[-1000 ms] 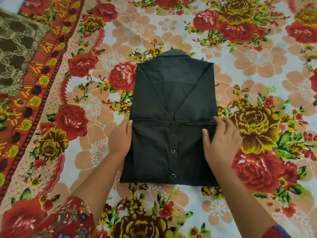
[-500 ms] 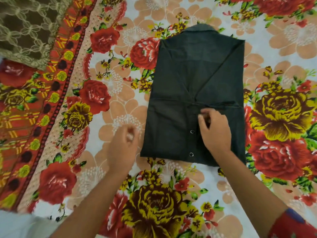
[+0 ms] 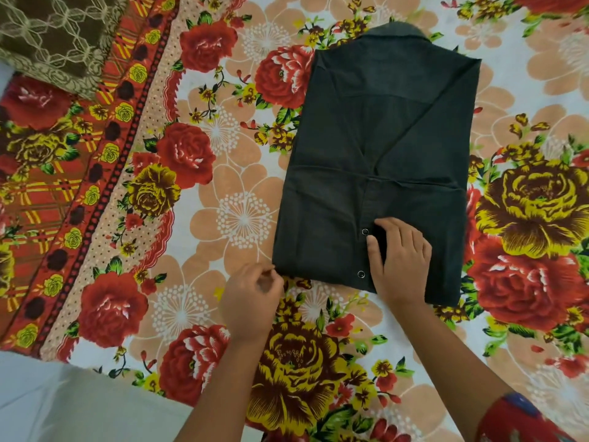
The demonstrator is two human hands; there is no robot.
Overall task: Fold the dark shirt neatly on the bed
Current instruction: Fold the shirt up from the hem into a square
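Shirt (image 3: pixel 376 148) lies folded on bed (image 3: pixel 242 218), collar (image 3: pixel 398 30) far side; R hand (image 3: pixel 401 260) fingers bent, pinching flap by snaps (image 3: pixel 365 231) to pin fold flat, L hand (image 3: pixel 251 298) curled at near corner, can't tell if gripping.

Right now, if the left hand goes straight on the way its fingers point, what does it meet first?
Likely the near left corner of the dark shirt, just ahead of the left hand; depth unclear.

I see shirt (image 3: pixel 376 138): matt dark cloth, shiny metal snaps (image 3: pixel 365 231). Bedsheet (image 3: pixel 223 173): smooth printed cloth. Cover (image 3: pixel 54 36): lacy brown fabric.
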